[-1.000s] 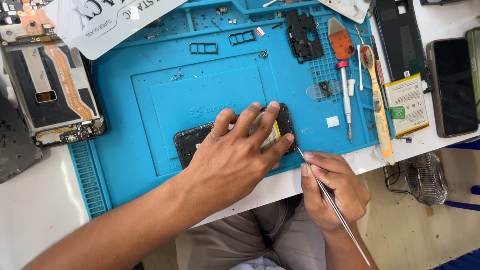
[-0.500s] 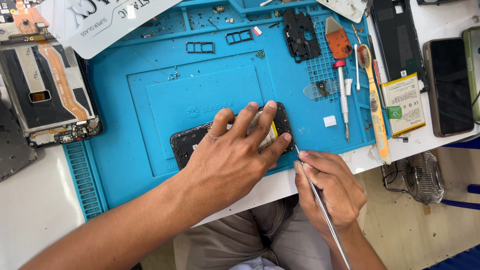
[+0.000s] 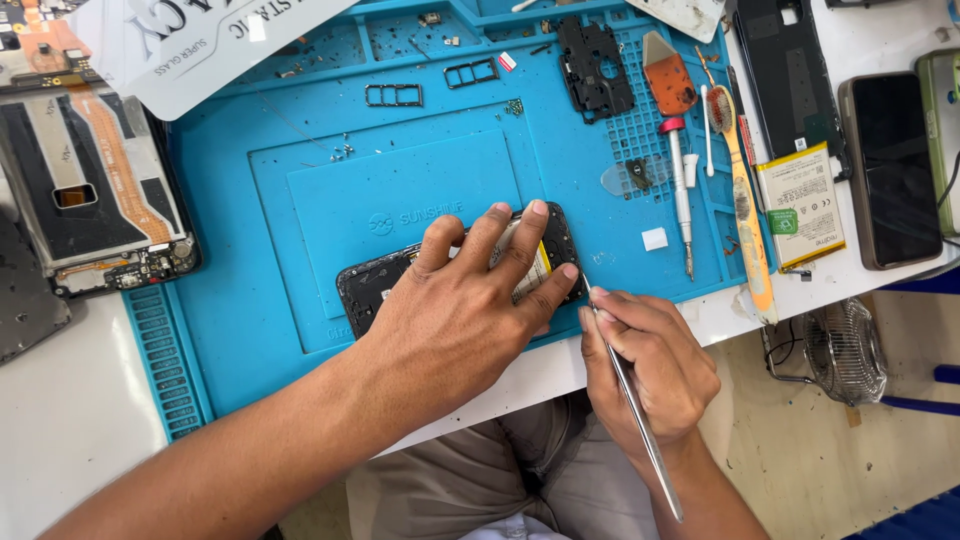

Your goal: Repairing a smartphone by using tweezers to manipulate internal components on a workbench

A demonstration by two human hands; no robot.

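Bench clutter around the blue mat

I see a blue silicone mat (image 3: 300, 200) carrying two SIM trays (image 3: 395, 95), a black inner frame (image 3: 592, 68), an orange-handled scraper (image 3: 668, 75), a red-collared screwdriver (image 3: 681, 190) and a yellow toothbrush (image 3: 742, 200). To its right lie a white battery (image 3: 802, 205) and a dark phone (image 3: 892, 170); at far left, an opened phone chassis (image 3: 95, 195).

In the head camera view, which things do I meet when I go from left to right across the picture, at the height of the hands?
Opened phone with orange ribbon cable → blue mat → left hand pressing on the black phone → right hand holding metal tweezers → small fan.
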